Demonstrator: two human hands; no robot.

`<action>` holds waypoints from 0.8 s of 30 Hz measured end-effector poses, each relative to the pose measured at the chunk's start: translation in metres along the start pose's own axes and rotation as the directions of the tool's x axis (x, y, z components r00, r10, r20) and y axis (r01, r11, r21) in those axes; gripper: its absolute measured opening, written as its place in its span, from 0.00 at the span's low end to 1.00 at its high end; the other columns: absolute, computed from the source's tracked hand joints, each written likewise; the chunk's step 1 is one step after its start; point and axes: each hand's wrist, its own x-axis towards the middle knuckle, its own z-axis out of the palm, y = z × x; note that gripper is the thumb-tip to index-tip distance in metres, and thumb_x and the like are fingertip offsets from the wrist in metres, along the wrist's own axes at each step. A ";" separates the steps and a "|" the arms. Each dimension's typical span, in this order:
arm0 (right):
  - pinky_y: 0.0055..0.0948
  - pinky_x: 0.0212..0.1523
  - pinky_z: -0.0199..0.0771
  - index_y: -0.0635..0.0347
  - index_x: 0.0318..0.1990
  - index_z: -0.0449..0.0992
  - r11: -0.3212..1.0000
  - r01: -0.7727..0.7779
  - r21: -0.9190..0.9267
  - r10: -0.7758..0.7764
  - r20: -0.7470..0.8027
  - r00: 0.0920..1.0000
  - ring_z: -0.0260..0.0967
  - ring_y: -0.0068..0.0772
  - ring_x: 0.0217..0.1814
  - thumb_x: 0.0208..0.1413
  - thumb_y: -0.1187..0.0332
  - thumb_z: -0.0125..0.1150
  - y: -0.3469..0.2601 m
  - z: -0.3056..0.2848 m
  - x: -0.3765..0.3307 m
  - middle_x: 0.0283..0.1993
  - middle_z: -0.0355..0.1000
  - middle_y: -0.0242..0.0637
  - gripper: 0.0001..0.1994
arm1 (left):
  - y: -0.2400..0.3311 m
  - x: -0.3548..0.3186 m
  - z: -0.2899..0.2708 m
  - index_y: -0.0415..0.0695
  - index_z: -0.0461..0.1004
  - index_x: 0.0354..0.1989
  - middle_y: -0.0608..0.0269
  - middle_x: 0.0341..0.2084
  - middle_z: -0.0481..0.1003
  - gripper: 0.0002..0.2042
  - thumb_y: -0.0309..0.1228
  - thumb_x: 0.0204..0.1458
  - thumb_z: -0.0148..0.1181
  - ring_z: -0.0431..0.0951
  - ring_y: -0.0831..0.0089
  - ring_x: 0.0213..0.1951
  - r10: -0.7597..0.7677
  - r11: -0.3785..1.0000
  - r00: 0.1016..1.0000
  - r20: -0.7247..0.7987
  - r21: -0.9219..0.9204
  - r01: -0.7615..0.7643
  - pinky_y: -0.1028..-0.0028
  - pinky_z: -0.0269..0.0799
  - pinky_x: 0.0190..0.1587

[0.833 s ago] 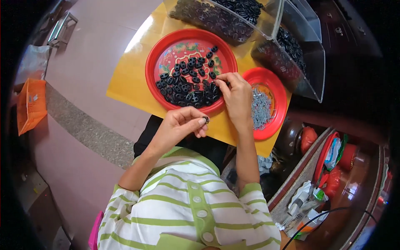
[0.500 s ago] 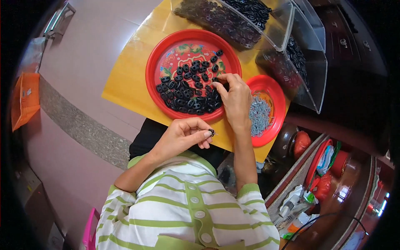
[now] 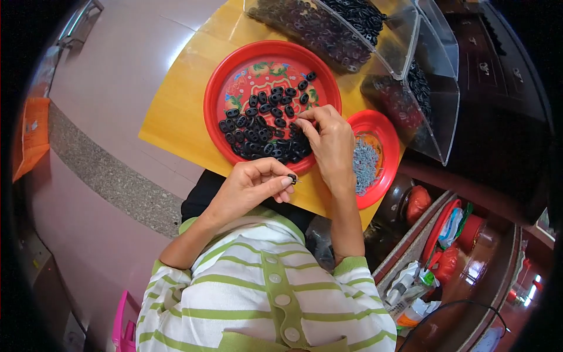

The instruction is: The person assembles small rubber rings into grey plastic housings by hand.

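Observation:
My left hand [image 3: 252, 189] is closed in a pinch just off the near edge of the large red tray. Between thumb and forefinger it holds a small black two-holed piece [image 3: 292, 178], with a thin metal tip sticking out to the right. Over the right part of the tray [image 3: 212, 97], my right hand [image 3: 333, 144] has thumb and forefinger brought together by the heap of black two-holed pieces [image 3: 253, 135]. Whether a piece sits between those fingertips is too hard to see. The tray has a flowered bottom, and its pieces crowd the near side.
To the right, a smaller red dish [image 3: 392, 141] holds many small silvery metal parts [image 3: 365, 167]. Clear plastic bins [image 3: 410, 44] of dark pieces stand at the back right on the yellow tabletop [image 3: 170, 126]. A shelf with bags and red containers [image 3: 469, 234] lies lower right.
My right hand has drawn slightly nearer and left, from a black piece at the tray's right side to the heap's edge. My left hand has risen a little with its piece.

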 end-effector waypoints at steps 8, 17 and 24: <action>0.28 0.26 0.67 0.63 0.33 0.77 0.986 0.052 0.157 -0.053 0.001 0.999 0.69 0.32 0.25 0.48 0.70 0.64 -0.004 0.019 0.001 0.29 0.70 0.39 0.07 | -0.001 0.000 0.000 0.36 0.72 0.38 0.65 0.28 0.76 0.07 0.27 0.57 0.53 0.75 0.83 0.29 0.004 1.000 1.000 0.009 0.022 -0.004 0.82 0.72 0.34; 0.35 0.33 0.69 0.59 0.35 0.76 0.988 0.085 0.127 -0.077 -0.069 0.995 0.70 0.39 0.33 0.47 0.70 0.63 -0.013 0.024 0.023 0.33 0.71 0.39 0.07 | 0.000 0.000 -0.003 0.35 0.72 0.39 0.64 0.28 0.76 0.07 0.27 0.57 0.53 0.75 0.82 0.29 0.011 0.997 1.000 0.001 0.072 -0.011 0.82 0.72 0.34; 0.40 0.38 0.71 0.56 0.36 0.75 0.987 0.146 0.060 -0.146 -0.005 0.989 0.69 0.42 0.42 0.47 0.70 0.62 -0.011 0.028 0.030 0.36 0.70 0.37 0.08 | 0.001 -0.002 -0.008 0.35 0.72 0.38 0.64 0.27 0.76 0.07 0.27 0.58 0.53 0.75 0.82 0.29 0.040 0.996 0.999 -0.010 0.078 -0.039 0.82 0.71 0.34</action>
